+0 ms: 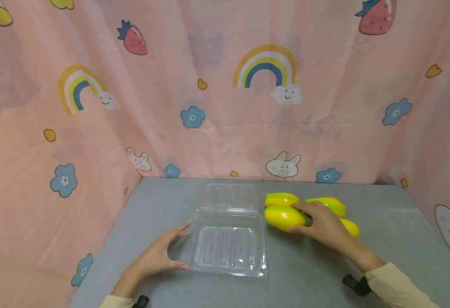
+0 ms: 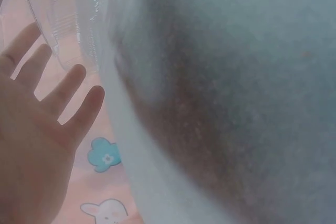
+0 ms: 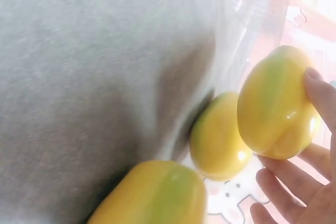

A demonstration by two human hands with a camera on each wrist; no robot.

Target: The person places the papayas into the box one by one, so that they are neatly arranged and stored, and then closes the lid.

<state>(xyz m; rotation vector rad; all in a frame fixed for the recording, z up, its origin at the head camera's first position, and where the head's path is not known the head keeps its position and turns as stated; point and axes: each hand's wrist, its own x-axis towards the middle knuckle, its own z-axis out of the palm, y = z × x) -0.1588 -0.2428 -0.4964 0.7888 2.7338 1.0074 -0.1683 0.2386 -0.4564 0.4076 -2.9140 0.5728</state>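
Note:
My right hand (image 1: pixel 325 224) grips a glossy yellow oval fruit (image 1: pixel 285 218) with a green streak, mango-like in shape. In the right wrist view the thumb lies along one side of this fruit (image 3: pixel 278 103) and the fingers are on the other. Another such fruit (image 1: pixel 282 199) lies just behind it, and more of them, a back one (image 1: pixel 330 206) and a front one (image 1: pixel 350 228), are partly covered by the hand. My left hand (image 1: pixel 159 252) is spread beside the left edge of a clear plastic clamshell container (image 1: pixel 229 273), fingertips right at its rim, holding nothing.
The container's lid (image 1: pixel 230 196) lies folded back toward the rear of the grey table (image 1: pixel 163 196). A pink patterned curtain (image 1: pixel 217 145) hangs behind the table and along both sides. Dark straps (image 1: pixel 357 285) sit at the wrists, below beige sleeves.

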